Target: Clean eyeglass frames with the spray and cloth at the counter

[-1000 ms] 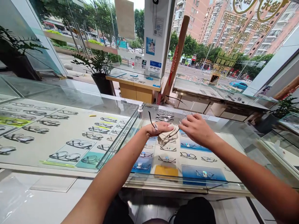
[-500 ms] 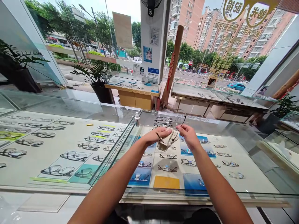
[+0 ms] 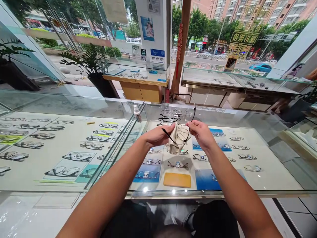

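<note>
Above a glass display counter [image 3: 272, 178] I hold a pair of black-framed glasses [image 3: 188, 116] and a beige cleaning cloth [image 3: 176, 140]. My left hand [image 3: 156, 135] is closed on the cloth, which wraps the lower lens. My right hand [image 3: 201, 133] pinches the frame beside the lenses, with the upper lens and a temple sticking up above my fingers. Both hands are close together over the middle of the counter.
Rows of glasses [image 3: 74, 155] lie on cards inside the counter. A small white bottle [image 3: 137, 114] stands on the glass to the left of my hands. More display counters [image 3: 223, 79], a potted plant [image 3: 94, 66] and shop windows are behind.
My hands have lifted the glasses and cloth slightly off the glass and turned the frame upright; the cloth now covers one lens. The camera view has tilted down.
</note>
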`<state>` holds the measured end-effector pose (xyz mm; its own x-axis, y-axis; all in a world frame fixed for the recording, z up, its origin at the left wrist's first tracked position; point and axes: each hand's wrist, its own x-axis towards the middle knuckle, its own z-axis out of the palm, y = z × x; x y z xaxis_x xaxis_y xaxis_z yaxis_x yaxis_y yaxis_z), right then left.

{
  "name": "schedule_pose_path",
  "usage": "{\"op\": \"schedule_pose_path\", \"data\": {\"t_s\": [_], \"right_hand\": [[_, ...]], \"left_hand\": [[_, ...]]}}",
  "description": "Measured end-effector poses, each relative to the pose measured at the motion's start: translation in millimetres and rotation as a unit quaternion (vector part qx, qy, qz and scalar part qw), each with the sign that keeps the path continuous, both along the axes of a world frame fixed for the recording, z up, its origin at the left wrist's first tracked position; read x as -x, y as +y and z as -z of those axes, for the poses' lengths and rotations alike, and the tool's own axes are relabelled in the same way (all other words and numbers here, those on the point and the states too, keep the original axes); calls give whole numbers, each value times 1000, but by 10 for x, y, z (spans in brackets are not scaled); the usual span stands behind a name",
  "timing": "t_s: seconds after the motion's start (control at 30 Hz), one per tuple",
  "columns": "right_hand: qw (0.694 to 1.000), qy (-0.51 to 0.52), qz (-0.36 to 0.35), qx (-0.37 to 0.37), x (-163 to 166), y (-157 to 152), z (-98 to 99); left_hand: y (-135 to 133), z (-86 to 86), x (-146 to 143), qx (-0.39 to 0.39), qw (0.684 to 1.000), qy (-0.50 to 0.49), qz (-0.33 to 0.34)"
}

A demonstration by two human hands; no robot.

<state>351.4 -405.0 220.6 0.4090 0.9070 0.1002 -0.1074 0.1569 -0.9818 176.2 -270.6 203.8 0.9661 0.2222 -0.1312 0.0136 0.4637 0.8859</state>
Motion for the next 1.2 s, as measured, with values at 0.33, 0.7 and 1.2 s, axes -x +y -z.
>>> {"op": "schedule_pose_path", "data": {"t_s": [0.33, 0.7, 1.2], "right_hand": [[1000, -18, 19, -9, 31, -18, -26], [998, -38, 48, -16, -17, -36, -50], [999, -23, 23, -27, 28, -91, -39]], "left_hand": [[-13, -29, -19, -34, 999, 11, 25], [-46, -58, -38, -28, 999, 28, -20], [31, -80, -18, 75, 993, 63, -63]]}}
